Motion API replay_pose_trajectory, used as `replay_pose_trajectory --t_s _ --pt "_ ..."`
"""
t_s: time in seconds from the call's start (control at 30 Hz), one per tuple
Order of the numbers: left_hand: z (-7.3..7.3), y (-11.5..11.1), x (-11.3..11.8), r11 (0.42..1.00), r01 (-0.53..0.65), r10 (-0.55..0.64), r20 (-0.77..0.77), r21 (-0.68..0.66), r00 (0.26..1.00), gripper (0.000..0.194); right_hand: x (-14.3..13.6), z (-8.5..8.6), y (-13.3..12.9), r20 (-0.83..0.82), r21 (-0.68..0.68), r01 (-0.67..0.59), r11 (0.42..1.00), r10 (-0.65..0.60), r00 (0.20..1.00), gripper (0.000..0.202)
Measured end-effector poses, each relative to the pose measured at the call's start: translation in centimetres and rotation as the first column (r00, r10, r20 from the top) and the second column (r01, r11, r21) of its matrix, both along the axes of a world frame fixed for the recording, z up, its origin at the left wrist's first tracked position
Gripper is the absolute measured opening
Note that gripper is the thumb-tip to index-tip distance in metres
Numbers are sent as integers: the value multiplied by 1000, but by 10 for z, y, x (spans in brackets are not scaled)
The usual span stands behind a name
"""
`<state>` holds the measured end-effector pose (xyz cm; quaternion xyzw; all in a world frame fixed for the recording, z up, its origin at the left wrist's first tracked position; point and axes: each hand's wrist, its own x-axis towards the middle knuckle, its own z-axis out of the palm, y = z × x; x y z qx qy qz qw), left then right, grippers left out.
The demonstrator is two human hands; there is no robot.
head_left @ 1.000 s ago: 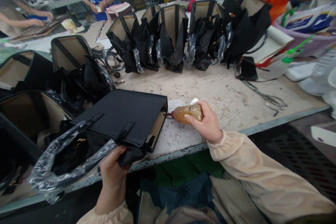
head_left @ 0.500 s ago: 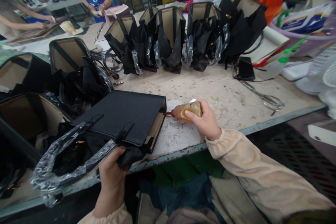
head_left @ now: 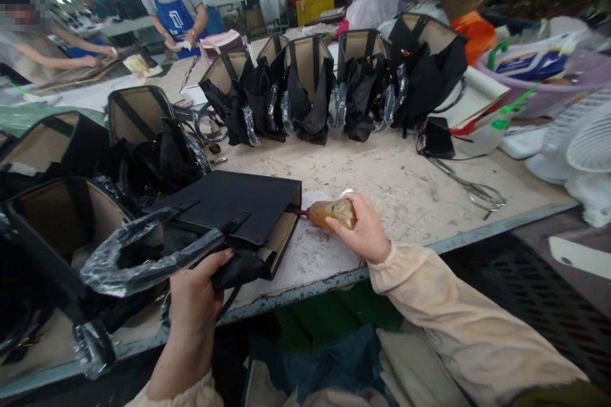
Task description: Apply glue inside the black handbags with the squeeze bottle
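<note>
A black handbag (head_left: 248, 197) lies on its side at the table's front edge, its open end facing right and showing a tan inside. My left hand (head_left: 198, 286) is closed on black cloth at the bag's near side, below a handle (head_left: 112, 273) wrapped in clear plastic. In my right hand (head_left: 365, 229) is an amber glue bottle (head_left: 329, 213), tilted sideways. Its red nozzle touches or nearly touches the bag's open edge; which of the two is not clear.
Several black bags (head_left: 310, 89) stand across the back and others (head_left: 138, 114) at the left. Scissors (head_left: 477, 194), a green-capped bottle (head_left: 496, 130), a purple basin (head_left: 525, 86) and a white fan (head_left: 582, 140) are at the right. People work behind.
The view has tilted up a little. The plastic-wrapped handle has shifted relative to the bag, and the lower handle now hangs over the table edge. Both hands keep their holds.
</note>
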<state>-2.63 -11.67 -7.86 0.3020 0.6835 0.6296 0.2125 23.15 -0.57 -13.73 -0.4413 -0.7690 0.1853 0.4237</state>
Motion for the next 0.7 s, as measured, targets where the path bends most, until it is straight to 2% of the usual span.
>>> replay_pose_trajectory --t_s 0.1,0.17,0.33,0.47,0.7 --pt "23 13 6 1000 -6 9 221 -16 975 31 0 1 0 6 31 -55 998 55 998 35" --pt "34 20 5 998 10 5 267 -58 964 34 0 1 0 4 39 -90 995 90 996 33" --pt "51 42 -7 973 160 -122 221 -164 968 27 -2 -4 6 -12 65 -113 992 114 993 35" --pt "61 64 -12 938 212 -163 190 -275 968 30 -2 -8 10 -44 73 -98 992 102 994 36" --pt "76 106 -10 830 281 -237 151 -482 960 29 -3 -8 12 -92 24 -39 999 41 995 35"
